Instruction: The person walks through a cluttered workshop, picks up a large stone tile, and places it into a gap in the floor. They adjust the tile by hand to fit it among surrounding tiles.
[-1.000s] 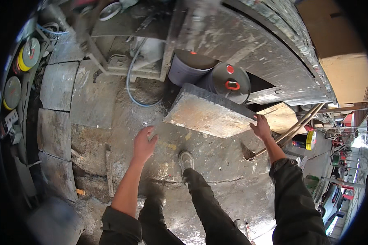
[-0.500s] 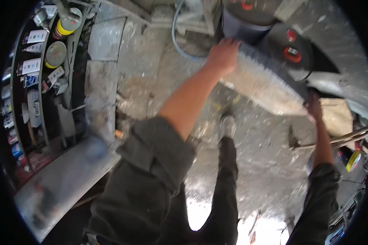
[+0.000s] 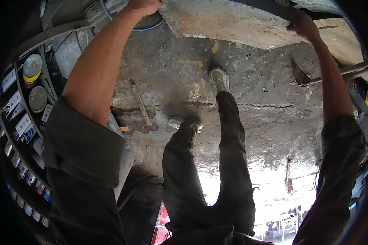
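Note:
A wide, rough board [image 3: 229, 24], brown and grey with a worn edge, spans the far side of the view, its far part beyond the top rim. My left hand [image 3: 145, 6] is closed on its left end, at the very top of the picture, so the fingers only partly show. My right hand [image 3: 304, 28] grips the right end, the fingers curled around the dark upper edge. Both arms are stretched far forward and apart. What the board is made of I cannot make out.
Shelves with tins [image 3: 32, 69] and small boxes line the left. A blue hose [image 3: 149, 27] curves beside my left hand. A wooden strip [image 3: 141, 102] lies on the cracked concrete floor. At right are a hoe-like tool [image 3: 301, 76] and a tan panel [image 3: 341, 41].
Both hands and the board have shifted toward the top of the view, the left hand also leftward. My view has moved, showing both shoes and more floor; the dark buckets have left the picture.

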Available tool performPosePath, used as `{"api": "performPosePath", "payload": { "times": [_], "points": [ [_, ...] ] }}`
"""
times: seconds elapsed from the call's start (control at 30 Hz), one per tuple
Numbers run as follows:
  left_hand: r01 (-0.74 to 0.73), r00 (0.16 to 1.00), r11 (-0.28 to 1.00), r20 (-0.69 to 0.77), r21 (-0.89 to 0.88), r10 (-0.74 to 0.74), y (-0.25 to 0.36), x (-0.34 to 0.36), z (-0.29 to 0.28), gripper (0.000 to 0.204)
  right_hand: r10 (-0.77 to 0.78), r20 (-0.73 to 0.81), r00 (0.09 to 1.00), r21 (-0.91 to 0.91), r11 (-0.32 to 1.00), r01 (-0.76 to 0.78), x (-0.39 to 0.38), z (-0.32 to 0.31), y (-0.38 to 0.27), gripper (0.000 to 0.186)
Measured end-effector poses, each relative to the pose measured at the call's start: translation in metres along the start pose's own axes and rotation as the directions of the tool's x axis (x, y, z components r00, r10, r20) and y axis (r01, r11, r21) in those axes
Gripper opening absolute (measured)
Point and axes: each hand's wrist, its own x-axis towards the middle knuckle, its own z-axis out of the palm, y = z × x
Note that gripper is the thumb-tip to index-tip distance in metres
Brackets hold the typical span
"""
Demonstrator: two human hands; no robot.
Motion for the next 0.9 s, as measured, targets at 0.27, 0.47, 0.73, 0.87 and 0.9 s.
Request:
{"api": "performPosePath", "payload": {
  "times": [0.27, 0.47, 0.73, 0.87, 0.9],
  "points": [
    [-0.002, 1.000, 0.998, -0.015, 0.059, 0.003, 0.014, -0.023, -0.005, 0.060, 0.255, 0.064, 0.965, -0.039, 0.967, -0.253, -0.028, -0.008, -0.035, 0.076],
    [0.058, 0.971, 0.984, 0.221, 0.171, -0.095, 0.038, -0.072, -0.010, 0.063, 0.195, 0.018, 0.981, -0.154, 0.970, -0.190, -0.085, -0.010, -0.075, 0.062],
    [0.022, 0.999, 0.998, -0.051, 0.065, -0.019, 0.058, -0.134, 0.017, 0.062, 0.231, 0.028, 0.973, -0.067, 0.971, -0.228, -0.131, -0.001, -0.116, 0.060],
    [0.204, 0.977, 0.974, -0.043, -0.097, -0.209, 0.065, -0.128, 0.020, 0.059, 0.253, 0.043, 0.966, -0.048, 0.967, -0.251, -0.122, -0.008, -0.115, 0.057],
    [0.241, 0.969, 0.963, -0.027, -0.119, -0.246, 0.065, -0.126, 0.021, 0.059, 0.257, 0.063, 0.964, -0.052, 0.966, -0.254, -0.120, -0.010, -0.111, 0.057]
  ]
}}
